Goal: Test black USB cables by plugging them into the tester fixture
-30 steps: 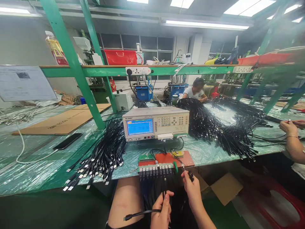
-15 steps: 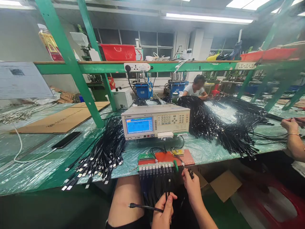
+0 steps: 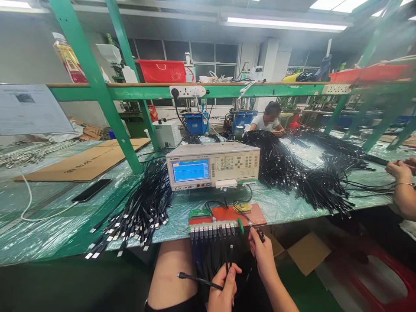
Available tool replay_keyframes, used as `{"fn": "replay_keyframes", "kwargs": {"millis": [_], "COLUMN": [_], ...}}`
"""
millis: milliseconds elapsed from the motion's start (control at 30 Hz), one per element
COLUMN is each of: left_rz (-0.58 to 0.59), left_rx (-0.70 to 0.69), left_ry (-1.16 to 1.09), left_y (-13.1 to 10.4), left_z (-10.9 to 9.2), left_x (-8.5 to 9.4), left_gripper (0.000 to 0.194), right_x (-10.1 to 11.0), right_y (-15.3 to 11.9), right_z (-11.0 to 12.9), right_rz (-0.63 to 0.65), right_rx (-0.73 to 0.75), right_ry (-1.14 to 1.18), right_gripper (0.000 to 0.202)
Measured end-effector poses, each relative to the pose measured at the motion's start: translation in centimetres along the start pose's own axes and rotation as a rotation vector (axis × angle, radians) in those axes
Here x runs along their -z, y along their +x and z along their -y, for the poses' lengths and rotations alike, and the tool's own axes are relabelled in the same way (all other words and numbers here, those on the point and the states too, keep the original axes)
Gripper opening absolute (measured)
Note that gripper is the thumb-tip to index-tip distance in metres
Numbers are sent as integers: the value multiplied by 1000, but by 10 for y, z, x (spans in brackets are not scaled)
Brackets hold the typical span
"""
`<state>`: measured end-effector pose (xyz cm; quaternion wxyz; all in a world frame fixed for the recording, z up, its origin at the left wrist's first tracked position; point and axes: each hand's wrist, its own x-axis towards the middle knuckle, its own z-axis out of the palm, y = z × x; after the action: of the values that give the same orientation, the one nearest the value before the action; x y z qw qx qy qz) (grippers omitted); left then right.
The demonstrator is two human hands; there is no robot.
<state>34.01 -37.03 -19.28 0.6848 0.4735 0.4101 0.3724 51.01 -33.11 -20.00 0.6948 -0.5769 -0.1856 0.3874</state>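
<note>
Low in front of the bench edge, my left hand [image 3: 223, 287] is closed around black USB cables [image 3: 202, 281]. One end sticks out to the left and another points up. To its right, my right hand [image 3: 264, 249] pinches a black cable end [image 3: 261, 235], close to a thin lead from the fixture; whether they are joined I cannot tell. The red test fixture board [image 3: 260, 214] lies at the bench edge, with a row of black cable plugs [image 3: 212, 232] along its front and their cables hanging down. Behind it stands a tester [image 3: 212, 167] with a lit blue screen.
Black cable bundles lie left [image 3: 139, 203] and right [image 3: 286, 173] of the tester. A phone [image 3: 91, 190] and flat cardboard [image 3: 84, 162] are on the left. A co-worker's hands [image 3: 403, 171] work at the right; another person sits behind. Green posts [image 3: 97, 86] carry a shelf.
The large text on the tester's screen has gone. The cable end at my left hand has shifted slightly up and right. Both hands otherwise stay nearly in place.
</note>
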Motion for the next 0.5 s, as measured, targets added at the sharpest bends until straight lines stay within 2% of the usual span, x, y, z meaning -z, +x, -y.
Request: {"fn": "replay_keyframes", "kwargs": {"millis": [233, 367, 500], "left_rz": [-7, -58, -89], "left_rx": [-26, 8, 42], "left_ry": [11, 31, 3], "left_y": [-2, -3, 0], "left_z": [-4, -7, -5], "left_x": [-5, -7, -6], "left_gripper": [67, 73, 79], "right_x": [-5, -11, -20], "right_y": [7, 11, 18], "right_z": [7, 9, 10], "right_rz": [-8, -1, -51], "right_rx": [55, 71, 116], "right_ry": [-67, -65, -92], "right_gripper": [58, 59, 63]}}
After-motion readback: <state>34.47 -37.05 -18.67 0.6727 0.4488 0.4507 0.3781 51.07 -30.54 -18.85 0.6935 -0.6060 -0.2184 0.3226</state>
